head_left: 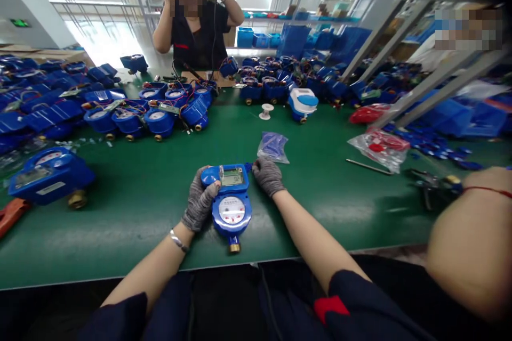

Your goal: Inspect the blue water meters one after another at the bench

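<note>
**A:** Bright workroom, green table [312,192] with blue units [160,120] crowding the back, co-worker [200,37] across from us. What've you got on the head cam?

**B:** That's my only view. Blue meter [232,210] is near the table's close edge, long axis running pretty much toward me: display [232,177] at the far end, brass fitting [234,248] at the near one.

**A:** Which hand's closer?

**B:** Left hand [200,200], easily. I see its fingers gripping the meter's left side, thumb over the front by the display. Right hand [267,175] sits just off the far right corner, so the meter lies left of those fingers. They're curled in, with a small blue piece [248,167] between them and the meter. Honestly can't tell if they're pinching it.
</note>
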A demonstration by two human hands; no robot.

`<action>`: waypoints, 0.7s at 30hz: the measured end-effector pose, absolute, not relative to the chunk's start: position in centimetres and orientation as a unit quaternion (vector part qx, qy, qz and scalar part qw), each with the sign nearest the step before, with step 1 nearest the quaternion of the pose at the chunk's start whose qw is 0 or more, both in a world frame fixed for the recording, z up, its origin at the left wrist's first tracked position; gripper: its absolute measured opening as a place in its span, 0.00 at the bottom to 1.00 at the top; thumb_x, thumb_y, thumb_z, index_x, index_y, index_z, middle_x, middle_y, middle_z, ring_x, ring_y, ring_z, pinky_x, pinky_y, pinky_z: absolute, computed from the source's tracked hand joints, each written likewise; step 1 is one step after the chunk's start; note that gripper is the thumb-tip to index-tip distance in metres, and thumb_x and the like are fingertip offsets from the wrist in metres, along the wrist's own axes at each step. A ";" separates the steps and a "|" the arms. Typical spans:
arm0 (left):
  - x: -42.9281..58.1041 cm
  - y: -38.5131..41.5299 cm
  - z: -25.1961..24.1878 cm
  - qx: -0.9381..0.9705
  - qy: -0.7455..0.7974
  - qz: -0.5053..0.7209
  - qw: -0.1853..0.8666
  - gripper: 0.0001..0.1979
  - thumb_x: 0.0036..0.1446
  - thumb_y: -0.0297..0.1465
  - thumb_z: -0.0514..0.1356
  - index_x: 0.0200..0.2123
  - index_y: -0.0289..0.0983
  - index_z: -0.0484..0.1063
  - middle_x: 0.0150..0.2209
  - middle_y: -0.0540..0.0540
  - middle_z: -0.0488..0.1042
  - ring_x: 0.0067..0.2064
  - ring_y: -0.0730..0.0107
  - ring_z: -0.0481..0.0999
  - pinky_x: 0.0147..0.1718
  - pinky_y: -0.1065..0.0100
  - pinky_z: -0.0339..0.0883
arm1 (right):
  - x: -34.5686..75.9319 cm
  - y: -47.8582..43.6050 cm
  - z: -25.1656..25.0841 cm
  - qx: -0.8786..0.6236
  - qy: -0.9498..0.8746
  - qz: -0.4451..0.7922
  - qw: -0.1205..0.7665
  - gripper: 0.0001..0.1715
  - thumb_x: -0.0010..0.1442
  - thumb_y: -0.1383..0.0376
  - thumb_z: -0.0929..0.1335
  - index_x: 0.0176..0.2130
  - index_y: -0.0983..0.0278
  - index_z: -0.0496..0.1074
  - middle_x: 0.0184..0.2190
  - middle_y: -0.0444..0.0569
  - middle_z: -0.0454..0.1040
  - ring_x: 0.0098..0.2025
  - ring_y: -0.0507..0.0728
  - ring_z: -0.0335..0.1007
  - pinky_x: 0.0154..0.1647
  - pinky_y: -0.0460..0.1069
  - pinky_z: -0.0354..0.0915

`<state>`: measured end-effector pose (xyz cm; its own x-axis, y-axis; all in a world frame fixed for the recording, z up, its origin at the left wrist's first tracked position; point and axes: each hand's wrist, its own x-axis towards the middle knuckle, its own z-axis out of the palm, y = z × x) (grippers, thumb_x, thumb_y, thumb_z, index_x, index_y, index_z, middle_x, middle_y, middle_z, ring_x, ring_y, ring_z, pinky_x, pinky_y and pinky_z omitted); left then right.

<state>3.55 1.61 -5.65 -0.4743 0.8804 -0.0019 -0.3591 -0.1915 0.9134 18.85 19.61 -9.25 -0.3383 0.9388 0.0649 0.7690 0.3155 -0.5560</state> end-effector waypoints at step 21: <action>3.2 1.5 -6.3 0.339 0.477 0.715 0.383 0.25 0.49 0.41 0.69 0.50 0.42 0.69 0.49 0.44 0.71 0.49 0.58 0.72 0.51 0.58 0.67 | 22.4 9.5 0.2 -0.297 -0.888 0.293 0.194 0.03 0.58 0.69 0.66 0.33 0.64 0.71 0.30 0.47 0.71 0.33 0.53 0.66 0.36 0.49 0.64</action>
<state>3.15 1.54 -6.34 -0.4763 0.8711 0.1197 -0.2246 -0.2521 0.9413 22.44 9.49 0.24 -0.7487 0.6405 0.1710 0.4128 0.6523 -0.6357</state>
